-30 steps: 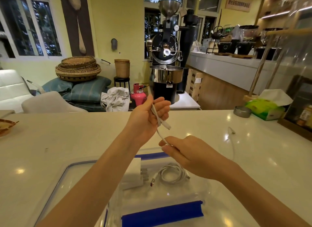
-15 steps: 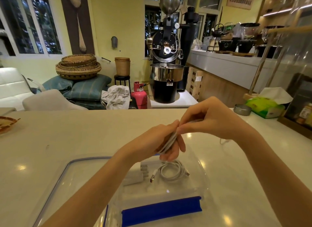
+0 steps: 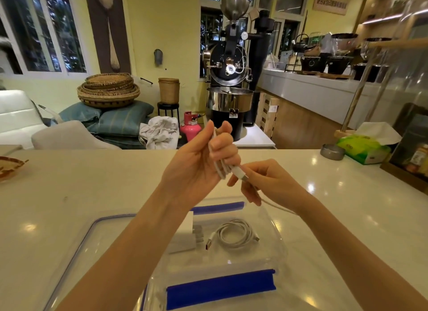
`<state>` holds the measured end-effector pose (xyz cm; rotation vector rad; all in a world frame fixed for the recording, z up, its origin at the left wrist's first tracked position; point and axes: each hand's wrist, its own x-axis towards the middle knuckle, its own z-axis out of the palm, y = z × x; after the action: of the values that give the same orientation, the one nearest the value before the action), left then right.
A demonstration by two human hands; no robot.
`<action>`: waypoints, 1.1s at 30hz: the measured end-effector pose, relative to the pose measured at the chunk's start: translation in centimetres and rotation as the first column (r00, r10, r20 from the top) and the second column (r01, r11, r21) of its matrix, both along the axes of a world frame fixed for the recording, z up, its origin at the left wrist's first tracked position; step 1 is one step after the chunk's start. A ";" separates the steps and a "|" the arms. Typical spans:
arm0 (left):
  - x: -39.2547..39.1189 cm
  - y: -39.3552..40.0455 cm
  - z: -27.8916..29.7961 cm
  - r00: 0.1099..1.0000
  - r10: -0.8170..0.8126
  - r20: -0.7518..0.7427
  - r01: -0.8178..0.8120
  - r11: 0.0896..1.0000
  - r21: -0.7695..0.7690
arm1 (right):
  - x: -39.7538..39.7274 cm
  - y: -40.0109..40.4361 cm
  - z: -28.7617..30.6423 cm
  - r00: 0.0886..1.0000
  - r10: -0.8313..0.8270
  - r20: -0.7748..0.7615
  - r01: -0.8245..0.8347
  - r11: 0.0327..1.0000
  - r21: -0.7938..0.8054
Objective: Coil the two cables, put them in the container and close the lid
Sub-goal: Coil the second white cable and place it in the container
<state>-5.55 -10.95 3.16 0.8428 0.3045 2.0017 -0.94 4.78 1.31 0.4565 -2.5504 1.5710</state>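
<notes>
Left hand (image 3: 203,157) raised above the worktop (image 3: 69,195), fingers curled shut around several loops of the second white cable (image 3: 221,169); the loops run lengthwise across the palm, so the hand seems to serve as the former for the coil. Thumb upright, pinning the top of the loops.

Right hand (image 3: 266,183) just beside and slightly lower, fingers pinched on the same cable next to its white connector (image 3: 240,174), which sticks out at the bottom of the loops. Free tail trails down past the right wrist toward the worktop; how much is left I cannot tell. Judgement: the right hand feeds and guides each turn while the left keeps the turns from springing open.

Clear plastic container (image 3: 275,236) with blue clips sits open directly below both hands, presumably placed so the coil can drop straight in. Already inside: first cable (image 3: 234,236), coiled, lying flat, and a white charger block (image 3: 185,239) beside it, partly hidden by the left forearm. Clear blue-rimmed lid (image 3: 92,227) lies on the worktop to the left of the container, not yet fitted.

Status: one cable stowed, second mid-coil, lid pending.
</notes>
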 end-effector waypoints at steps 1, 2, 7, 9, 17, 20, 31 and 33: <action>-0.1 0.2 0.2 0.993 0.119 -0.015 -0.120 0.991 -0.067 | 0.1 -0.1 -0.3 1.000 0.001 0.026 -0.002 0.999 0.045; -0.3 0.5 0.3 0.967 0.251 -0.048 -0.255 0.956 -0.145 | 0.3 -0.2 -0.6 0.999 -0.003 0.052 -0.002 0.995 0.101; -1.9 1.3 0.4 0.801 0.580 -0.147 -0.597 0.763 -0.248 | 1.6 -0.9 -1.3 0.987 -0.018 0.162 -0.048 0.918 0.393; -2.7 1.3 -0.1 0.727 0.652 -0.217 -0.686 0.671 -0.283 | 2.5 -1.4 -0.8 0.988 -0.014 0.151 -0.058 0.885 0.463; -0.6 1.3 -1.5 0.369 0.313 -0.875 -0.901 0.352 -0.254 | 4.4 -1.6 2.6 0.988 0.009 -0.157 0.097 0.748 0.656; 0.9 1.0 -2.0 0.336 0.131 -0.933 -0.880 0.396 -0.261 | 4.1 -0.7 4.3 0.967 0.061 -0.247 0.100 0.800 0.592; 2.9 0.4 -2.1 0.929 -0.147 -0.339 0.004 0.922 -0.387 | 1.5 1.5 4.0 0.981 0.036 -0.189 -0.030 0.999 0.033; 2.6 0.1 -1.5 0.949 -0.173 -0.263 0.086 0.946 -0.312 | 1.4 1.3 3.4 0.987 0.022 -0.157 -0.024 1.000 -0.013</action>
<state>-2.98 -10.86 1.63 0.9323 0.6807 1.6546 0.42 6.12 4.73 0.5854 -2.4231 1.4971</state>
